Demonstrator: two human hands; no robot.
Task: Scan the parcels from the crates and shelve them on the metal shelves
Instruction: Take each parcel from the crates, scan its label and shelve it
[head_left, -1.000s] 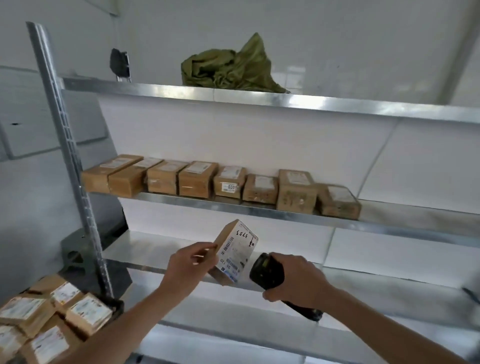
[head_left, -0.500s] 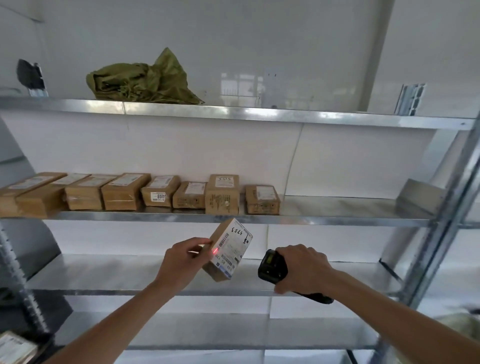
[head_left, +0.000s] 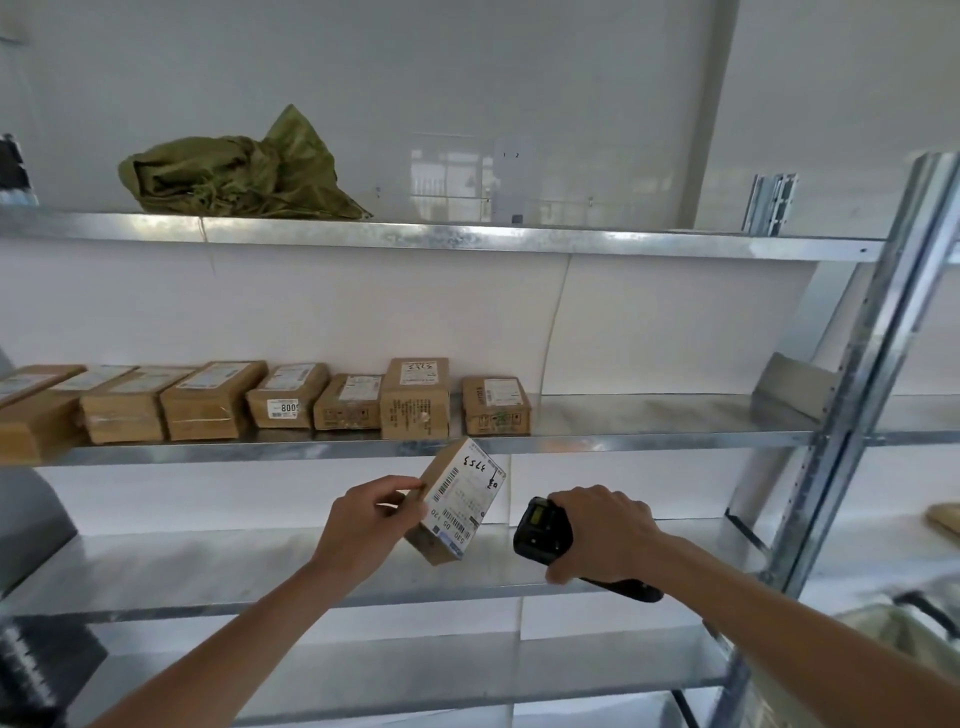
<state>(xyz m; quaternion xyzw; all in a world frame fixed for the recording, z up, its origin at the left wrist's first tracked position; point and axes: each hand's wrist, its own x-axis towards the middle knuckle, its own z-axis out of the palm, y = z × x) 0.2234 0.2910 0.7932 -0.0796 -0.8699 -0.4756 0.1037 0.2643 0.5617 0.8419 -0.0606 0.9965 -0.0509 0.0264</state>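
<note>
My left hand (head_left: 363, 530) grips a small brown parcel (head_left: 457, 501) by its left side, tilted, with its white barcode label facing me. To its right my right hand (head_left: 605, 535) holds a black handheld scanner (head_left: 540, 532), its head pointed at the parcel's label from a short gap. Both are in front of the metal shelves, just below the middle shelf (head_left: 649, 441). Several brown parcels (head_left: 353, 400) stand in a row on the left and centre of that shelf.
A crumpled olive-green sack (head_left: 234, 171) lies on the top shelf (head_left: 519, 239). The right part of the middle shelf and the lower shelf (head_left: 156, 577) are bare metal. A perforated upright post (head_left: 862, 395) stands at the right. A folded cardboard piece (head_left: 795, 387) leans by it.
My view has swung right along the shelves, so the crate of parcels at lower left is out of sight. The red scan dot seen on the label half a second ago is gone.
</note>
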